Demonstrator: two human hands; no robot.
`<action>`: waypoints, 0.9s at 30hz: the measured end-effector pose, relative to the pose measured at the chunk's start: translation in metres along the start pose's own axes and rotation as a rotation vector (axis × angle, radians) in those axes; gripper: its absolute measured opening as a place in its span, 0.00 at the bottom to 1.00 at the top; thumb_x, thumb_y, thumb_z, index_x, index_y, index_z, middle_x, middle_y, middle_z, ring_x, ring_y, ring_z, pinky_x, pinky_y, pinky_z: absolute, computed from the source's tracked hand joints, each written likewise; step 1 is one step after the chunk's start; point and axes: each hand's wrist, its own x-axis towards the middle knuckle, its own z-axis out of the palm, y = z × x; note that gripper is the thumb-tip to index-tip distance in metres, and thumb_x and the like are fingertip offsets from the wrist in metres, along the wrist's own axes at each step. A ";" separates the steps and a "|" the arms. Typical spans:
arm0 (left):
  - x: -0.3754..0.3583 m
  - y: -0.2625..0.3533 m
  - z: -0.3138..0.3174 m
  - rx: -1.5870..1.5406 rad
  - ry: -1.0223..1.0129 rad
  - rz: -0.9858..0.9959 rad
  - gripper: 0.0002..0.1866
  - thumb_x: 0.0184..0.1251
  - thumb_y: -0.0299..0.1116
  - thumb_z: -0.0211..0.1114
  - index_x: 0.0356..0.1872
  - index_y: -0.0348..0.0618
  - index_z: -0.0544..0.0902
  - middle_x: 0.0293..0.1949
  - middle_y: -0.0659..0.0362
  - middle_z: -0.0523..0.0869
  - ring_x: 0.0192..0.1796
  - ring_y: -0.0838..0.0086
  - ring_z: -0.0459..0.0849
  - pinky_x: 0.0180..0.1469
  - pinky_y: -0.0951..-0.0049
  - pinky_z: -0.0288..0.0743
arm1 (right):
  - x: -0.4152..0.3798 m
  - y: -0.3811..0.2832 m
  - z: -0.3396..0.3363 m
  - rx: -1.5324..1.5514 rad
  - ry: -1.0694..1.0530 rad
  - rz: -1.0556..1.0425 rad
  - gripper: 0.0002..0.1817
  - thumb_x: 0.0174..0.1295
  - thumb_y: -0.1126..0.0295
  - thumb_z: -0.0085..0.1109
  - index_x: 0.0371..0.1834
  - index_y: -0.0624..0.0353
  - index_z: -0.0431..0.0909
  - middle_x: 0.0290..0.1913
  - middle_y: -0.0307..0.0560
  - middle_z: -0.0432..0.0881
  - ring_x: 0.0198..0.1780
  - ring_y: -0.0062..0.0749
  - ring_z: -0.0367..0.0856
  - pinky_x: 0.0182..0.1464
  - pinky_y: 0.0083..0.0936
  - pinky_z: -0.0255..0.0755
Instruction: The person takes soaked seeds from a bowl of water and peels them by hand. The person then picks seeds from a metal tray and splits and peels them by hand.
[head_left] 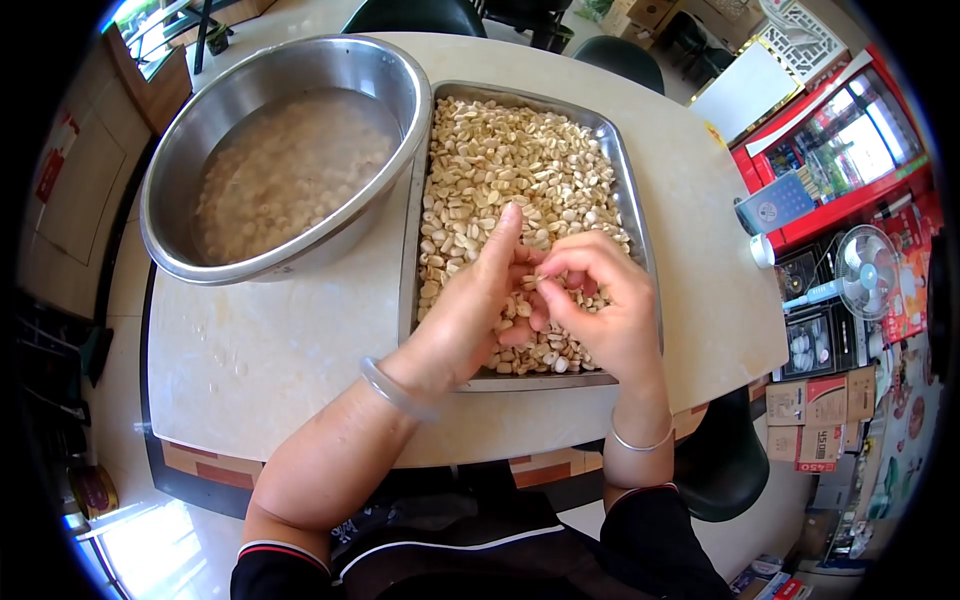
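A metal tray [640, 240] full of pale split beans or seeds [520, 150] lies on the table. Over its near part, my left hand [480, 285] is cupped with the thumb raised and the fingers curled, some pale pieces showing by its palm. My right hand [600, 300] pinches a small pale piece between thumb and index finger, close to the left fingers. A large steel basin [170, 180] stands left of the tray, with similar pieces under cloudy water.
The pale table [280, 360] has a rounded edge. Dark chairs [725, 460] stand around it. To the right are a red display fridge [840, 150], a small fan [865, 275] and cardboard boxes [825, 400].
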 end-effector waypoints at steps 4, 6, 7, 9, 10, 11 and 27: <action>0.004 0.000 -0.007 0.021 -0.102 0.118 0.18 0.74 0.47 0.57 0.45 0.39 0.77 0.35 0.62 0.78 0.28 0.85 0.70 0.22 0.88 0.55 | -0.001 0.010 -0.002 0.097 0.102 -0.057 0.11 0.53 0.86 0.63 0.37 0.60 0.79 0.38 0.40 0.83 0.32 0.19 0.80 0.32 0.16 0.70; 0.005 0.000 -0.009 -0.011 -0.116 0.098 0.14 0.73 0.40 0.60 0.46 0.39 0.77 0.36 0.61 0.79 0.28 0.87 0.70 0.21 0.88 0.54 | -0.003 0.010 0.001 0.185 0.157 0.005 0.12 0.53 0.87 0.62 0.39 0.60 0.78 0.38 0.40 0.82 0.33 0.20 0.80 0.34 0.17 0.71; 0.005 0.000 -0.009 -0.027 -0.123 0.088 0.12 0.72 0.37 0.61 0.46 0.38 0.77 0.37 0.61 0.79 0.28 0.87 0.70 0.21 0.89 0.54 | -0.004 0.006 0.004 0.244 0.193 0.053 0.13 0.53 0.87 0.62 0.39 0.60 0.78 0.38 0.41 0.82 0.33 0.20 0.80 0.34 0.17 0.71; 0.003 0.001 -0.007 -0.085 -0.115 0.105 0.12 0.72 0.36 0.61 0.46 0.38 0.77 0.37 0.61 0.80 0.28 0.87 0.69 0.21 0.88 0.54 | -0.003 0.004 0.006 0.347 0.229 0.086 0.13 0.53 0.87 0.61 0.40 0.61 0.79 0.39 0.41 0.82 0.33 0.21 0.80 0.35 0.17 0.72; 0.002 0.002 -0.006 -0.114 -0.110 0.114 0.12 0.72 0.36 0.62 0.46 0.38 0.77 0.37 0.61 0.80 0.28 0.87 0.69 0.21 0.88 0.54 | -0.003 0.004 0.006 0.389 0.230 0.072 0.13 0.54 0.87 0.61 0.41 0.61 0.79 0.39 0.42 0.81 0.33 0.21 0.79 0.35 0.17 0.72; 0.002 0.002 -0.006 -0.132 -0.108 0.110 0.11 0.72 0.35 0.62 0.46 0.38 0.77 0.37 0.61 0.80 0.28 0.87 0.69 0.21 0.88 0.55 | -0.003 0.004 0.005 0.431 0.231 0.057 0.13 0.54 0.87 0.61 0.41 0.61 0.79 0.39 0.42 0.81 0.33 0.21 0.79 0.35 0.17 0.72; 0.005 0.003 -0.006 -0.163 -0.064 0.061 0.29 0.74 0.62 0.45 0.42 0.43 0.75 0.36 0.58 0.82 0.27 0.80 0.75 0.26 0.87 0.58 | 0.001 0.009 -0.010 -0.297 0.297 -0.003 0.13 0.51 0.80 0.69 0.41 0.57 0.86 0.39 0.41 0.78 0.38 0.31 0.75 0.40 0.27 0.73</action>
